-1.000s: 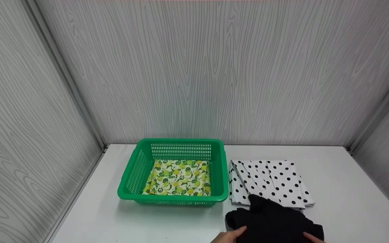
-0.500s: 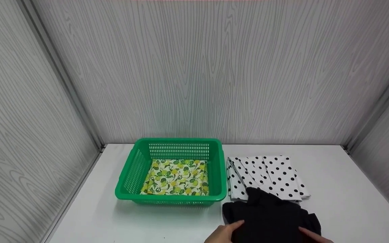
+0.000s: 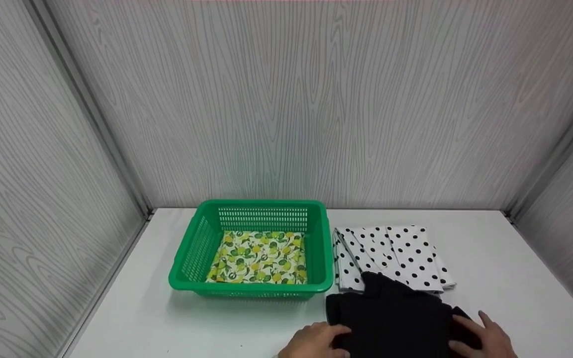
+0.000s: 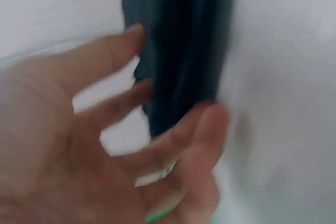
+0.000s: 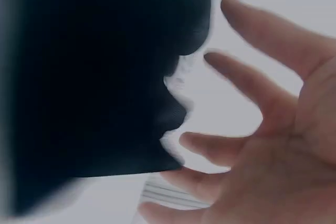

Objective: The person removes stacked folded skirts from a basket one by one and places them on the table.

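Observation:
A folded black cloth [image 3: 393, 323], perhaps a garment, lies at the front of the table, slightly right of centre. At its left edge is my left hand [image 3: 311, 342], thumb and fingers spread and touching the fabric. The left wrist view is blurred, with the hand [image 4: 105, 114] beside the dark cloth [image 4: 181, 40]. My right hand [image 3: 488, 338] is at the cloth's right edge. In the right wrist view this hand [image 5: 262, 150] has its fingers spread, mostly apart from the cloth [image 5: 100, 77], the lower ones close to its corner.
A green plastic basket [image 3: 250, 287] stands left of the black cloth, holding a folded lemon-print cloth [image 3: 261, 258]. Behind the black cloth lies a folded white cloth with black dots [image 3: 411, 253]. Pale wood-patterned panels [image 3: 276, 99] enclose the white table [image 3: 207, 328] at back and sides.
The hands have shifted outward along the black cloth's sides, and the right fingers have spread. In the head view everything has moved slightly up. Basket and dotted cloth keep their places.

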`<state>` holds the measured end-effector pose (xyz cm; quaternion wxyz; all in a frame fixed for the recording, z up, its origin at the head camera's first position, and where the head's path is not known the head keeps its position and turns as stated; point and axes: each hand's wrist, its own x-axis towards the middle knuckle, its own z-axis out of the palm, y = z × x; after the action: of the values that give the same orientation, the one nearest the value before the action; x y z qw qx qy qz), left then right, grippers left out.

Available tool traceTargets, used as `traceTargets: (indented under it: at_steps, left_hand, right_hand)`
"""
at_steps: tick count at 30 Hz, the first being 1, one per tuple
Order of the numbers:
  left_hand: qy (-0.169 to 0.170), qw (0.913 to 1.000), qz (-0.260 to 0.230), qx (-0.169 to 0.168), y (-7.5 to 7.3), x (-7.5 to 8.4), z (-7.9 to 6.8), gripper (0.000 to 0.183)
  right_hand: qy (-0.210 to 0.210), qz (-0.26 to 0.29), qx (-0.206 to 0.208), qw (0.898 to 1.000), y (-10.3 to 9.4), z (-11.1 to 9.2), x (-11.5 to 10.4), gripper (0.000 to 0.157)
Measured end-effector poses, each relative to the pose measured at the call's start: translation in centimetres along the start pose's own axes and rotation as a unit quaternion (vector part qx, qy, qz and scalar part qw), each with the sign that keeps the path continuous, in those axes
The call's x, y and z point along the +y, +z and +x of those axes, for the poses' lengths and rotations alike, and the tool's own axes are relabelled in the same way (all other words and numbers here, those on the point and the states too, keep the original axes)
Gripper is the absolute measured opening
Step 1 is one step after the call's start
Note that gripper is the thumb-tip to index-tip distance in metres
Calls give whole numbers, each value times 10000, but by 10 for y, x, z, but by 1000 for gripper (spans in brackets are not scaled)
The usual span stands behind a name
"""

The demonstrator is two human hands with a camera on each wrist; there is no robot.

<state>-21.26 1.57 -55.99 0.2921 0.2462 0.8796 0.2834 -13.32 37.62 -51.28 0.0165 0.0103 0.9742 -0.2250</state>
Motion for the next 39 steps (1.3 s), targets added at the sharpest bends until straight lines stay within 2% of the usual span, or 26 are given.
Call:
traceTargets:
  at_steps: [2,3,5,6,9,10,13,16,20,25,28,33,36,39]
  left_hand:
    - [616,9969,-130,-461,-1,-32,15,39]
    - [917,9936,-253,-612,-5,-43,16,38]
    - [1311,9881,-454,-659,-27,-37,-6,38]
    - [1377,9865,-651,-605,-41,-29,-21,38]
    - [1517,9837,-963,119,-86,11,-75,34]
    - [1560,9813,-1063,382,-97,20,-89,33]
    - [1809,9689,-1341,1029,-114,16,-101,30]
    - [1909,9570,-1531,1557,-125,10,-108,30]
    - [1979,9455,-1579,2049,-136,2,-111,32]
    - [1767,9420,-1559,2388,-148,-8,-115,39]
    - [1544,9390,-1533,2664,-156,-15,-119,42]
    - [919,9328,-1646,3072,-168,-23,-122,45]
    - [575,9314,-1690,3172,-177,-27,-123,45]
    - [391,9321,-1808,3115,-187,-31,-122,43]
  right_hand:
    - [43,101,178,9998,-10,3,-16,60]
    - [83,198,230,9995,-15,4,-25,60]
    - [27,465,413,9981,-21,6,-41,57]
    - [-64,623,504,9968,-23,8,-49,55]
    - [-423,950,788,9915,-28,15,-72,47]
    - [-621,1046,924,9883,-29,18,-80,44]
    - [-1032,1369,1141,9786,-33,31,-102,40]
    - [-1269,1711,1143,9703,-36,44,-123,40]
    - [-1383,2305,971,9583,-37,59,-149,40]
    - [-1690,2803,617,9429,-32,78,-174,41]
    - [-1771,2885,397,9401,-32,88,-187,43]
    - [-1853,3029,203,9346,-33,104,-207,41]
    - [-1799,3126,73,9327,-34,113,-218,41]
    - [-1674,3269,-114,9300,-34,122,-229,42]
